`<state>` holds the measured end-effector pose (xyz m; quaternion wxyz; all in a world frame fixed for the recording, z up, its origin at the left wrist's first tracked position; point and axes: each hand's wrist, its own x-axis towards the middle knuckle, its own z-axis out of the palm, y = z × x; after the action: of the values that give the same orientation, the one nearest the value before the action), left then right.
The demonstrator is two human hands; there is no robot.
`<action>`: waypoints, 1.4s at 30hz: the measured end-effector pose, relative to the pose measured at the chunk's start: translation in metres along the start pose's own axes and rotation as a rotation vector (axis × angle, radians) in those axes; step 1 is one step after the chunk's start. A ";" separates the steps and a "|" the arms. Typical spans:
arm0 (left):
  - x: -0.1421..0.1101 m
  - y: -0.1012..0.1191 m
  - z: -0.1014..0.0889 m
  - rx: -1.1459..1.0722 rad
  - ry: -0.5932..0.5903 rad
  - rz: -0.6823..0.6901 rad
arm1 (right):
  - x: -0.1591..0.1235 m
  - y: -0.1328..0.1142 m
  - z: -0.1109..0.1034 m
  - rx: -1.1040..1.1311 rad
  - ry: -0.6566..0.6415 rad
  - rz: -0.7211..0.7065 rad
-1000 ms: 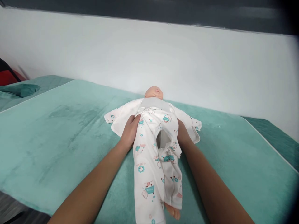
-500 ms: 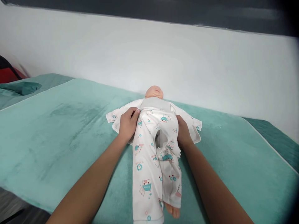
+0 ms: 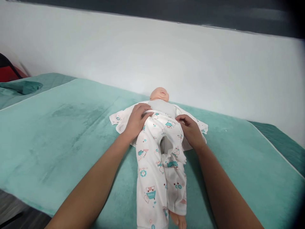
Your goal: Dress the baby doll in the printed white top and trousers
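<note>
A baby doll (image 3: 160,94) lies on its back, its head toward the wall. Baby trousers (image 3: 150,178), white with a small teal and pink print and an open crotch, cover its legs up to the belly. One bare foot shows below the shorter-looking leg. An open baby jacket (image 3: 190,118) spreads under its body with both sleeves out. My left hand (image 3: 137,120) has thumb and fingers closed about the waistband's left side. At the right side of the waistband, my right hand (image 3: 190,129) is curled with its fingertips on the cloth edge.
A teal cover (image 3: 71,133) spreads under the doll. The white wall (image 3: 152,57) rises right behind its head. A folded dark teal cloth (image 3: 26,86) lies at far left, near a red and black object (image 3: 9,71).
My left hand has slid up and inward onto the front of the waistband. My right hand has come out from beside the hip and up to the waistband's right edge.
</note>
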<state>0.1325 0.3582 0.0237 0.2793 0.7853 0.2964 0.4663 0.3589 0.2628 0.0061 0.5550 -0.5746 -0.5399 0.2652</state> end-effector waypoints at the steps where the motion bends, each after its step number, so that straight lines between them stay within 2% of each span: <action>1: 0.001 0.002 -0.002 -0.007 -0.045 0.015 | 0.002 -0.001 -0.003 -0.009 -0.051 0.012; 4: 0.003 0.007 -0.005 -0.006 -0.145 0.028 | 0.008 -0.005 -0.011 -0.076 -0.190 -0.016; 8: 0.003 0.007 -0.004 0.047 -0.153 0.053 | 0.018 -0.009 -0.013 -0.184 -0.270 -0.205; 10: 0.004 0.004 -0.002 0.073 -0.130 0.010 | 0.022 -0.008 -0.009 -0.179 -0.265 -0.277; 13: 0.009 -0.003 0.002 0.122 -0.073 -0.077 | 0.027 -0.007 0.001 -0.143 -0.218 -0.311; 17: 0.023 -0.011 0.008 0.158 0.031 -0.157 | 0.033 -0.005 0.011 -0.239 -0.063 -0.321; 21: 0.038 -0.020 0.013 0.074 0.063 -0.201 | 0.043 -0.005 0.016 -0.230 0.001 -0.244; 25: 0.048 -0.034 0.016 -0.039 0.040 -0.300 | 0.062 0.002 0.016 -0.358 0.124 -0.141; 30: 0.053 -0.043 0.018 -0.221 0.024 -0.438 | 0.082 0.014 0.020 -0.213 0.101 0.018; 34: 0.053 -0.036 0.021 -0.098 0.060 -0.374 | 0.080 0.016 0.021 -0.225 0.129 -0.011; 37: 0.052 -0.031 0.022 0.046 0.057 -0.240 | 0.078 0.016 0.019 -0.296 0.112 -0.154; 39: 0.053 -0.030 0.021 0.090 0.028 -0.170 | 0.077 0.015 0.016 -0.297 0.034 -0.217; 42: 0.054 -0.031 0.015 0.082 -0.093 -0.189 | 0.078 0.015 0.012 -0.228 -0.111 -0.164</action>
<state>0.1604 0.4153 0.0259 0.3032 0.7852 0.3750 0.3885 0.3746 0.3412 0.0124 0.4752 -0.5724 -0.6416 0.1871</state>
